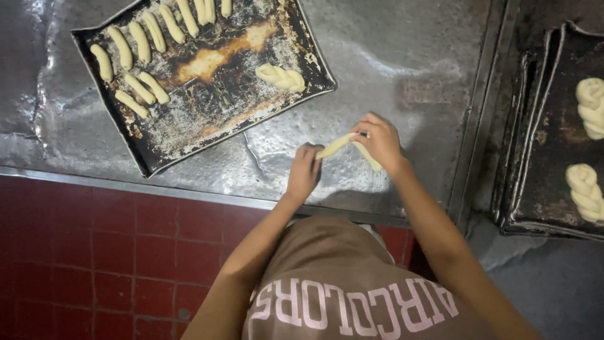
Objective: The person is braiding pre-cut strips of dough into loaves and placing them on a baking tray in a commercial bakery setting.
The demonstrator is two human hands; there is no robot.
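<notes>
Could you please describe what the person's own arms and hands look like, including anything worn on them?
Both arms are bare from what shows of the upper arm down to the fingers: no sleeves reach them, and no gloves, watch or bracelets show. The left hand and right hand are slim, with no rings I can make out. A brown short-sleeved top with pale pink lettering covers the torso.

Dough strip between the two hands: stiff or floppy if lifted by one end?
Probably floppy: the dough strip already bends over the right hand while the left hand pinches its other end. Likely soft and easily stretched or dented. Seems light.
</notes>
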